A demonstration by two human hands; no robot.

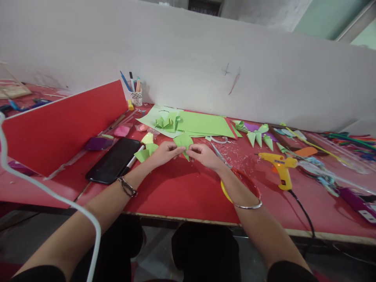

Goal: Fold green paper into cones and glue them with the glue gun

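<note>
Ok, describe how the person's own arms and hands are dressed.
Both the left hand and right hand are ungloved. Black sleeves show at the bottom edge, leaving the forearms bare. The left wrist wears a dark, stranded bracelet; the right forearm wears a thin, silvery bangle.

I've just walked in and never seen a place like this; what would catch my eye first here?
Probably the big red panel standing at a slant on the left side of the red table. Next might be the bright yellow glue gun on the right side of the tabletop. Between them, near the middle of the view, the left hand and right hand hold a light green paper piece.
</note>
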